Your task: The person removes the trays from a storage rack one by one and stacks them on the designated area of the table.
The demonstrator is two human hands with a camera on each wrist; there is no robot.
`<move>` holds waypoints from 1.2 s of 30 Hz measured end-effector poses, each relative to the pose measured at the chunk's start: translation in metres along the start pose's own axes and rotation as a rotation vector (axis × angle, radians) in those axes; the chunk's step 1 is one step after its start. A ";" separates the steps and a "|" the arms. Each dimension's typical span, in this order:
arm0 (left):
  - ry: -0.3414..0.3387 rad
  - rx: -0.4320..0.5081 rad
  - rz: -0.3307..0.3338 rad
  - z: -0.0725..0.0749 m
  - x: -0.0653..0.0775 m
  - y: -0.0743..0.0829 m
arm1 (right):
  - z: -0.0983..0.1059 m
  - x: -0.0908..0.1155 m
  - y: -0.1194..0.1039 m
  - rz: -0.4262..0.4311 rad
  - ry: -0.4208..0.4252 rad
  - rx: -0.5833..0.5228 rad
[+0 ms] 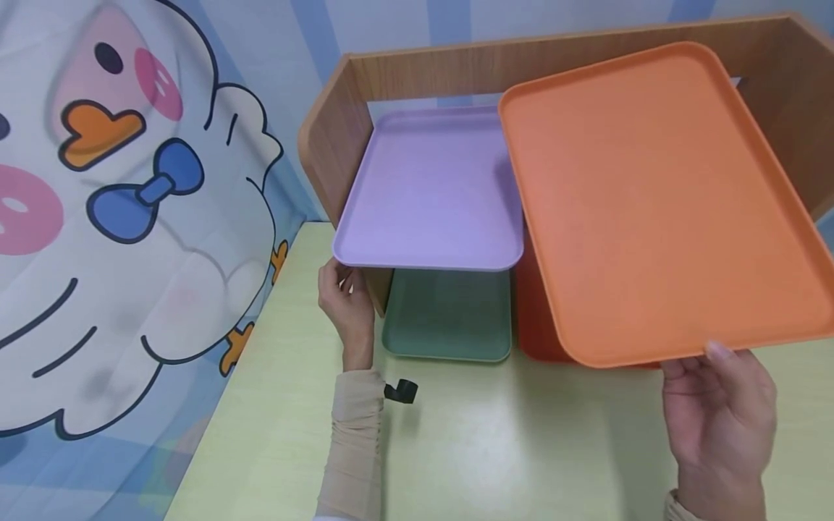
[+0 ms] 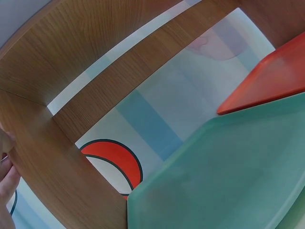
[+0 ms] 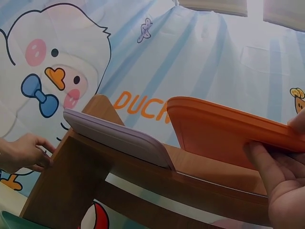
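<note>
Wooden, the shelf (image 1: 423,76) stands before me, an orange tray (image 1: 658,210) over its right side and a purple tray (image 1: 430,192) resting on its left, as my right hand (image 1: 725,416) pinches the orange one's near edge and my left hand (image 1: 350,307) touches the shelf's side, whether its fingers grip I cannot tell.

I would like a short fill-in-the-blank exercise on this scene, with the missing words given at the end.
1. The person's right hand holds a shallow rectangular tray whose colour is ____.
2. In height, the rectangular purple tray lies ____ the rectangular green tray.
3. The hand at the side of the brown wooden rack is the person's ____ hand.

Missing words: orange; above; left.
</note>
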State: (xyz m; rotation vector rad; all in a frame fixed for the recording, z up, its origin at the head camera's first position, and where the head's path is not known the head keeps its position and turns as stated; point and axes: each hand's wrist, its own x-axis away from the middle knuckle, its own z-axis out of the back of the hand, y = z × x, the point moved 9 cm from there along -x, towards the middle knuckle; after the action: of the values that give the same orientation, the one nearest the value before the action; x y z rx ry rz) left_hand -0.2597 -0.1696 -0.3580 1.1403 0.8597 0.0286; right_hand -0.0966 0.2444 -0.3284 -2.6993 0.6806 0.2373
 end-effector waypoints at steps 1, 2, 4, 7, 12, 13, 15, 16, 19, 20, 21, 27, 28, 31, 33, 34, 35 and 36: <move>0.001 0.001 0.001 0.000 0.000 0.000 | 0.000 0.000 0.000 -0.002 -0.007 0.000; 0.000 0.001 0.001 0.000 0.000 0.000 | -0.001 0.001 0.000 -0.005 -0.015 -0.003; 0.000 0.001 0.001 0.000 0.000 0.000 | -0.001 0.001 -0.001 -0.010 -0.034 -0.013; 0.003 -0.008 0.003 0.000 0.000 -0.001 | -0.001 0.002 -0.001 -0.021 -0.053 -0.018; 0.004 -0.012 0.012 0.000 0.001 -0.002 | 0.001 0.003 -0.002 -0.041 -0.065 -0.022; 0.004 -0.010 0.011 0.000 0.001 -0.002 | 0.001 0.004 -0.003 -0.043 -0.067 -0.016; 0.003 -0.008 0.009 0.000 0.001 -0.003 | 0.002 0.004 -0.003 -0.046 -0.077 -0.005; 0.001 -0.007 0.006 0.000 0.001 -0.002 | 0.002 0.004 -0.003 -0.050 -0.086 -0.007; -0.004 -0.004 -0.004 -0.001 0.001 -0.003 | 0.002 0.004 -0.003 -0.055 -0.114 -0.015; -0.005 -0.002 -0.006 -0.001 0.001 -0.003 | 0.002 0.004 -0.004 -0.057 -0.125 -0.019; -0.007 -0.001 -0.008 -0.001 0.001 -0.003 | 0.002 0.004 -0.004 -0.059 -0.135 -0.021; -0.009 0.002 -0.006 -0.001 0.000 -0.003 | 0.003 0.005 -0.005 -0.057 -0.181 -0.044; -0.008 0.003 -0.005 -0.001 0.000 -0.004 | 0.003 0.005 -0.006 -0.056 -0.188 -0.044; -0.010 0.000 -0.003 -0.001 0.000 -0.003 | 0.002 0.006 -0.006 -0.057 -0.213 -0.044; -0.010 -0.001 -0.003 -0.001 0.000 -0.003 | 0.002 0.006 -0.006 -0.060 -0.227 -0.043; -0.009 -0.004 -0.002 -0.001 0.000 -0.003 | 0.001 0.006 -0.006 -0.063 -0.236 -0.043; -0.010 -0.008 -0.002 -0.001 0.000 -0.003 | 0.001 0.007 -0.006 -0.067 -0.246 -0.045; -0.010 -0.009 -0.002 -0.001 0.001 -0.003 | 0.001 0.007 -0.006 -0.071 -0.257 -0.047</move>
State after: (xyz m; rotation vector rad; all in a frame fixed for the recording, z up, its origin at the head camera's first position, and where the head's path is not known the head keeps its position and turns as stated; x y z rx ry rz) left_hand -0.2608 -0.1701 -0.3606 1.1305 0.8513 0.0250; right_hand -0.0871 0.2470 -0.3295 -2.6652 0.5083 0.5759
